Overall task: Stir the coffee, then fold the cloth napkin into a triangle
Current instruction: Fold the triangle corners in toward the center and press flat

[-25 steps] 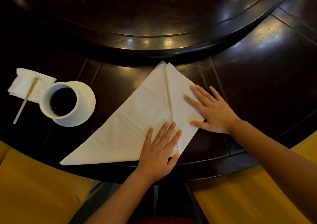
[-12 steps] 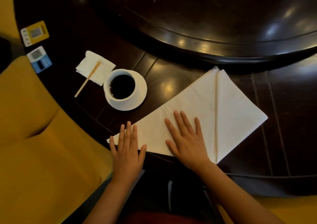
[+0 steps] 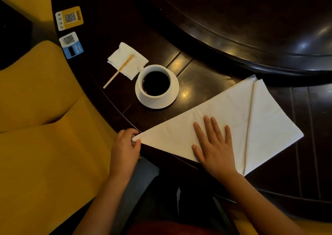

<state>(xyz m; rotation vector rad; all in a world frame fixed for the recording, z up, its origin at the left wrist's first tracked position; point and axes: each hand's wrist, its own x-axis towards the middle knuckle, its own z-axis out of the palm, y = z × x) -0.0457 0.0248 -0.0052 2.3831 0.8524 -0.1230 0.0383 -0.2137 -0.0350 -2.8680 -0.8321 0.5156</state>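
A: Where is the napkin?
B: Flat on the dark table, at the near edge, right of the cup. Its right part is already folded over, with a crease running from the far tip down to the near corner.

A: And the hands?
B: The left hand pinches the napkin's pointed left corner between thumb and curled fingers, right at the table edge. The right hand lies spread and flat on the cloth's middle, palm down, gripping nothing, just left of the crease.

A: The coffee?
B: Black, in a white cup on a white saucer, standing apart from the napkin, to its far left.

A: The stirrer?
B: Wooden, lying slantwise with its far end on a small paper napkin just beside the cup, its near end on bare table.

A: Anything else?
B: Two QR cards at the table's left edge, one yellow, one blue, and a yellow seat on the left.
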